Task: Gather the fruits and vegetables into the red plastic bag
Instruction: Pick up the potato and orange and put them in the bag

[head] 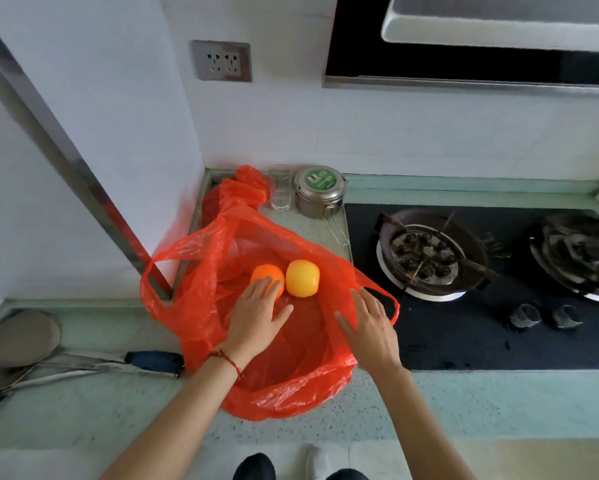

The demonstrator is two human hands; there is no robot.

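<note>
The left hand (256,311) reaches into the red plastic bag (204,306), fingers extended over the orange fruit (265,273); the yellow fruit (302,278) touches it just right of the fingertips. The right hand (367,322), fingers spread, presses the bag's near-right rim. Risk: the thin rim may collapse inward, or a nudged fruit may roll toward the gas burner (426,258) beyond the right hand.

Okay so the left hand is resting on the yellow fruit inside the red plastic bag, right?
Not quite. In the head view the left hand rests on the orange fruit, not the yellow fruit beside it. Both lie inside the red plastic bag.
</note>
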